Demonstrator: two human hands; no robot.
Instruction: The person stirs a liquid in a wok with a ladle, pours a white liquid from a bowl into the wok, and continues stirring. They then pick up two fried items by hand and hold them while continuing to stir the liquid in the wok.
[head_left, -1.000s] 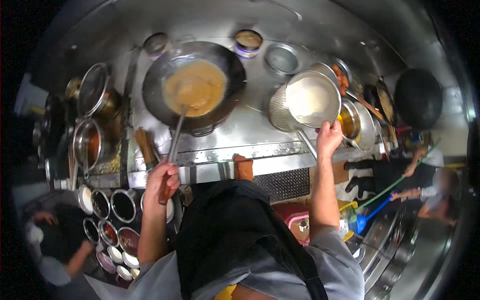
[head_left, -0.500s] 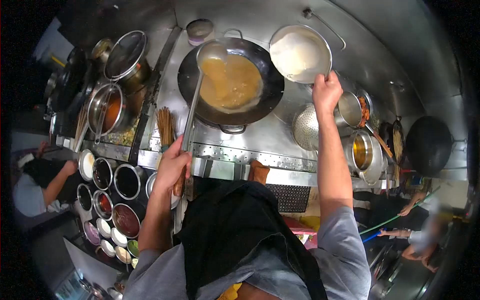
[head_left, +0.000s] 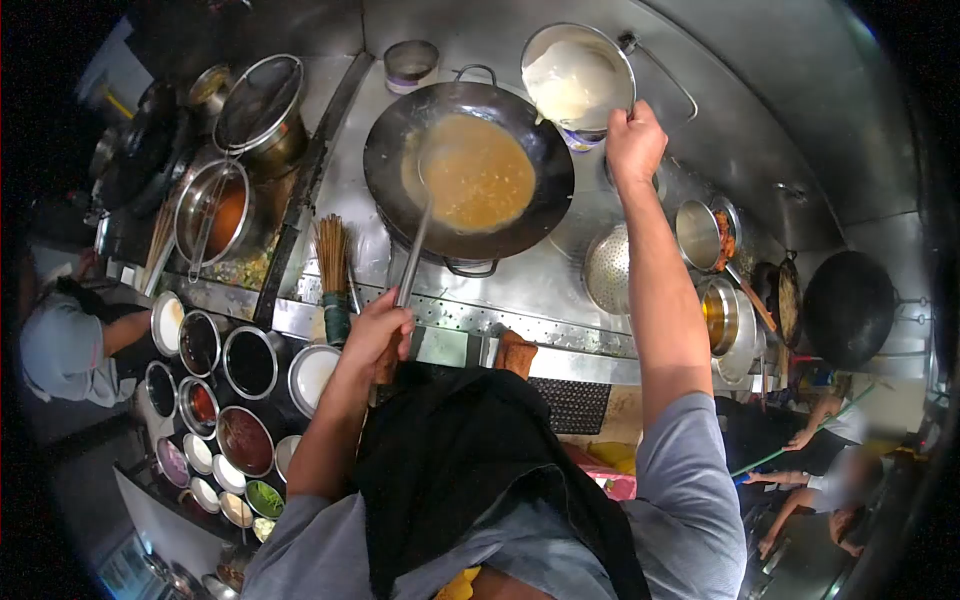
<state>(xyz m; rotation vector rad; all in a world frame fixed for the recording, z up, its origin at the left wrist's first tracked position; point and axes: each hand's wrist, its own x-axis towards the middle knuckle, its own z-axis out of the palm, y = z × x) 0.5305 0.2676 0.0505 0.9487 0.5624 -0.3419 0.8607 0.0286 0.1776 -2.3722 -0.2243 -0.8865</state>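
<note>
My left hand (head_left: 378,338) is closed around the handle of a long metal ladle (head_left: 414,258). The ladle's bowl sits in the brown liquid (head_left: 485,175) of a dark wok (head_left: 555,165), partly hidden by that liquid. In my right hand (head_left: 637,147) is the edge of a round metal bowl (head_left: 616,85), tilted toward the wok. Thick white batter (head_left: 568,85) has gathered at its lower left, and a little hangs at the rim. The bowl is held up beyond the wok's right side.
A bamboo brush (head_left: 333,262) stands left of the wok, and a perforated strainer (head_left: 607,272) lies to its right. A can (head_left: 411,64) stands behind. Several seasoning containers (head_left: 251,363) fill the lower left. Other people (head_left: 65,340) are at both sides.
The ladle has gone from raised and pouring brown liquid to down in the wok. My right hand has moved the bowl up and left, and the batter has slid toward its lower-left rim.
</note>
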